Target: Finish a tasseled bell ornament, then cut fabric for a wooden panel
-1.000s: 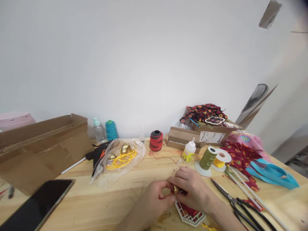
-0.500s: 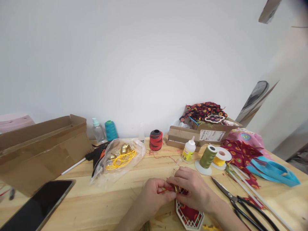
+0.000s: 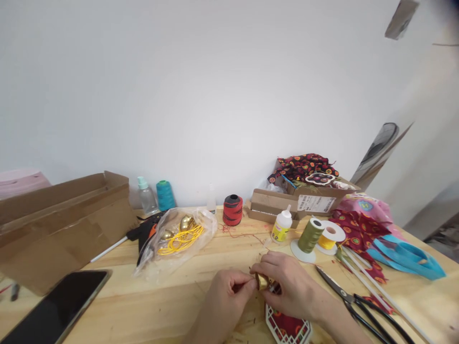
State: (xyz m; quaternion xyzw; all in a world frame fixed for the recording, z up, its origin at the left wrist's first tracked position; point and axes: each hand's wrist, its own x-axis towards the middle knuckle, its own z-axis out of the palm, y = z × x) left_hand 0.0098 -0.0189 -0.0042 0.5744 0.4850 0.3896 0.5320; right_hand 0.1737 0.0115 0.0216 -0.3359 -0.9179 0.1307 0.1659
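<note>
Near the front of the table, my right hand (image 3: 287,282) is closed round a small brass bell (image 3: 263,281). My left hand (image 3: 229,301) is pinched shut at the bell's left side; what lies between its fingertips is hidden. Below my right hand is an octagonal white lattice frame (image 3: 287,327) backed with dark red patterned fabric, its top covered by the fingers. Black-handled scissors (image 3: 346,296) lie open to the right of my right forearm.
Beyond my hands stand a glue bottle (image 3: 282,224), a green thread spool (image 3: 310,236), a yellow spool (image 3: 328,236) and a red thread cone (image 3: 233,210). A plastic bag (image 3: 204,220) holds bells and yellow cord. A phone (image 3: 53,306) and cardboard box (image 3: 68,224) sit left.
The bell now shows more between my hands, its brass side turned to view. The red cord seen at my left fingers is now out of sight. The lattice frame has shifted slightly right.
</note>
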